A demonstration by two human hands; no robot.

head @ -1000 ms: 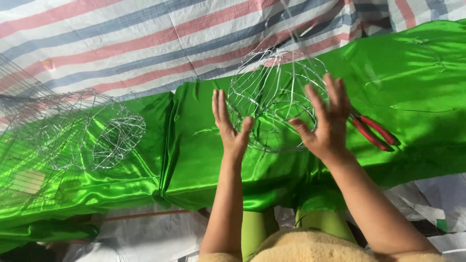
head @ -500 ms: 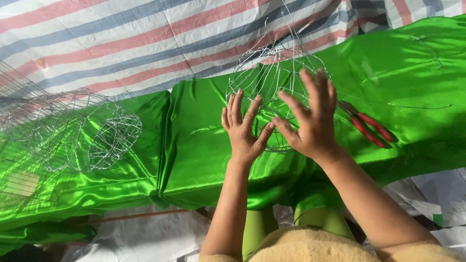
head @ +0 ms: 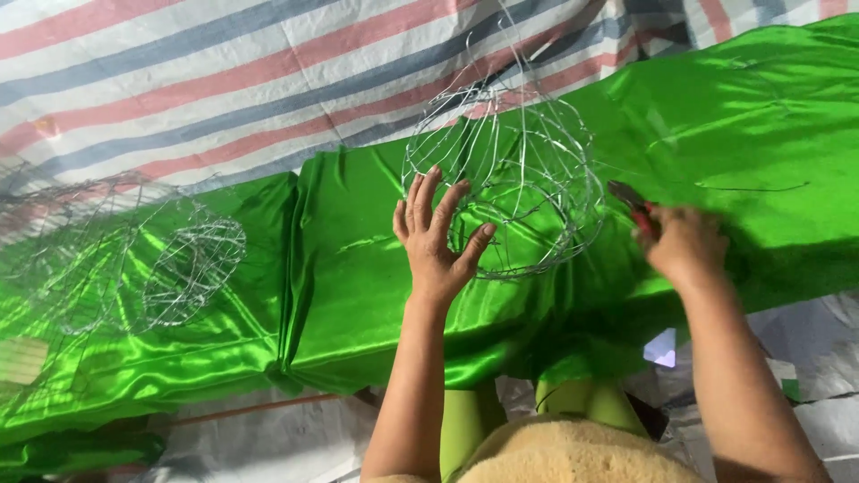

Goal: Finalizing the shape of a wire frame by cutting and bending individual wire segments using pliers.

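A round cage of silver wire [head: 510, 179] rests on shiny green satin cloth [head: 358, 295]. My left hand [head: 436, 240] presses against the cage's near left side, fingers spread over its wires. My right hand [head: 682, 243] lies to the right of the cage, closed over red-handled pliers [head: 632, 204] whose dark tip sticks out toward the cage. Loose wire ends rise from the top of the cage.
More wire frames [head: 170, 264] lie on the cloth at the left. A red, white and blue striped tarp [head: 224, 80] covers the ground behind. A thin loose wire [head: 752, 188] lies on the cloth at the right. My legs in light green are below.
My right hand left the wire cage and moved right onto the red pliers. My left hand stayed on the cage, shifting slightly up its left side.
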